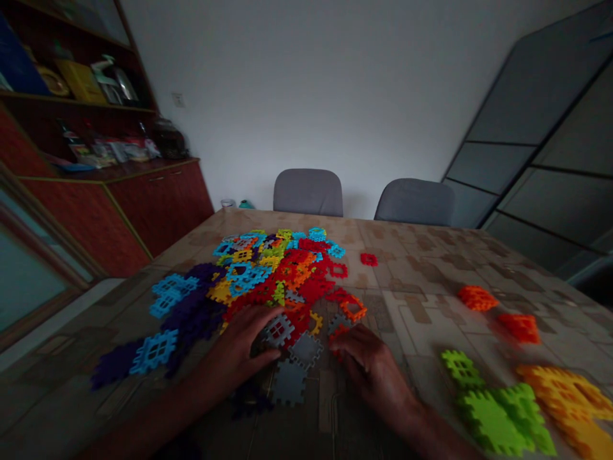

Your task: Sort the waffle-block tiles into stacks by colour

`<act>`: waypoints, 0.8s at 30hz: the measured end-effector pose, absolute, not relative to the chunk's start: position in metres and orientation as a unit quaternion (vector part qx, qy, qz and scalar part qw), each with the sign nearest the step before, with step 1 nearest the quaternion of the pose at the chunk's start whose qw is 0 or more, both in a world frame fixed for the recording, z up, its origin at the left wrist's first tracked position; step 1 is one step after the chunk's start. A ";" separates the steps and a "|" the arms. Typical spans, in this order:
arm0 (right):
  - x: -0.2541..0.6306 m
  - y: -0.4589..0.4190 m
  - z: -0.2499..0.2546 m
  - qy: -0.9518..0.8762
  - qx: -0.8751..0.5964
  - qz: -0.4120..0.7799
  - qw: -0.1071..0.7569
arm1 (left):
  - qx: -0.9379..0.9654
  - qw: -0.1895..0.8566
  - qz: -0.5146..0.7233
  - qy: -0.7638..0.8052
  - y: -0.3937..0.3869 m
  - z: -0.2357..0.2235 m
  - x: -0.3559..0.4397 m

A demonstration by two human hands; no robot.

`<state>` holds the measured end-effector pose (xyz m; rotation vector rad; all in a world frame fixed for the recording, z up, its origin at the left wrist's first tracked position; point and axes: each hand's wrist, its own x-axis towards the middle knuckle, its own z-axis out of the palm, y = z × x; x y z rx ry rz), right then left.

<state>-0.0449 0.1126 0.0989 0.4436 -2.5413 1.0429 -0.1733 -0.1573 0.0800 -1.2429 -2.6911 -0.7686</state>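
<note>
My left hand (245,338) is at the near edge of a heap of plastic interlocking tiles, thumb and fingers apart. Between them lies a grey window tile (279,329); whether the fingertips touch it I cannot tell. My right hand (371,358) has its fingers closed on an orange-red interlocking tile (338,337), mostly hidden by the fingers. Between my hands are a grey frame tile (306,351) and a solid grey tile (289,382). Just beyond my right hand lies an orange frame tile (353,308).
Purple tiles (196,319) and light blue window tiles (156,350) spread to the left. At the right sit groups of orange-red tiles (520,328), green tiles (498,415) and yellow tiles (569,402). Two grey chairs (309,191) stand behind the patterned table (421,275).
</note>
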 end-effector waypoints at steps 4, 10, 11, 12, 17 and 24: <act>-0.038 0.105 0.100 -0.910 0.190 0.337 0.147 | -0.399 0.042 -0.258 -0.879 -0.158 0.082 -0.170; -0.048 0.094 0.094 -0.955 0.191 0.176 0.145 | -0.503 -0.013 -0.245 -0.829 -0.149 0.100 -0.147; -0.052 0.093 0.093 -0.958 0.187 0.160 0.149 | -0.523 -0.028 -0.232 -0.820 -0.148 0.103 -0.142; -0.055 0.092 0.092 -0.959 0.183 0.150 0.153 | -0.540 -0.041 -0.217 -0.812 -0.146 0.104 -0.139; -0.058 0.096 0.095 -0.958 0.171 0.158 0.169 | -0.536 -0.085 -0.180 -0.820 -0.148 0.101 -0.133; -0.049 0.110 0.095 -0.882 0.067 0.449 0.127 | -0.518 -0.091 -0.200 -0.827 -0.148 0.101 -0.124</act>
